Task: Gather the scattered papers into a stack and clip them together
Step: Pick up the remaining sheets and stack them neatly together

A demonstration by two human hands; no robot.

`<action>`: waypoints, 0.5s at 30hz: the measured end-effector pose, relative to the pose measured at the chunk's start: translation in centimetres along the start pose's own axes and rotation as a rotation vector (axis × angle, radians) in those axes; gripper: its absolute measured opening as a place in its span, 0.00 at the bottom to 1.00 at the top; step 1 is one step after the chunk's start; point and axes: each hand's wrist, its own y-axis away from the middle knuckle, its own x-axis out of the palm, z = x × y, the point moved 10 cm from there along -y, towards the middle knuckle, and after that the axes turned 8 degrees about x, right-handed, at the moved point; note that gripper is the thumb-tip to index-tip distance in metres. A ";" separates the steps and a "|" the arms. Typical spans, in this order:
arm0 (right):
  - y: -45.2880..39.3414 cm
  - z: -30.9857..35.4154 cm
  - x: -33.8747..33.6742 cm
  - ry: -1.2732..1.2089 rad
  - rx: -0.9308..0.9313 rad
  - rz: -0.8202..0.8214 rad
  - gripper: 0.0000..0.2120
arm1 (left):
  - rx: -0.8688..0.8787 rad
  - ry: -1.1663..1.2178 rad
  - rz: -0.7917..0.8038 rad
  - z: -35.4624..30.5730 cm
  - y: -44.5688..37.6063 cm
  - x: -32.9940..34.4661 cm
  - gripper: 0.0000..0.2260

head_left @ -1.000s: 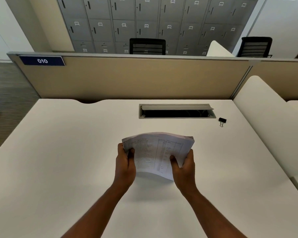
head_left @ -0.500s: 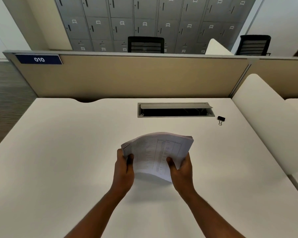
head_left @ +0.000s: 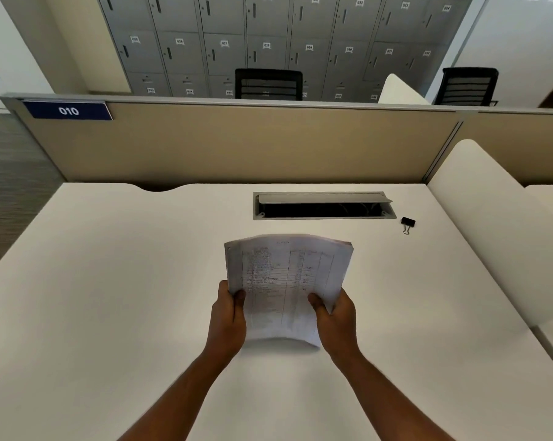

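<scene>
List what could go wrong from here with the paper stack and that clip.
1. Both hands, left hand and right hand, hold only the lower sides of the paper stack; freeing one hand could let sheets fan or slide.
2. The binder clip lies far right beside the cable slot; a careless reach might knock it in.
</scene>
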 end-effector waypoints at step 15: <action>-0.3 -3.7 0.3 0.159 0.219 0.165 0.17 | -0.339 0.276 0.253 4.3 1.5 2.4 0.12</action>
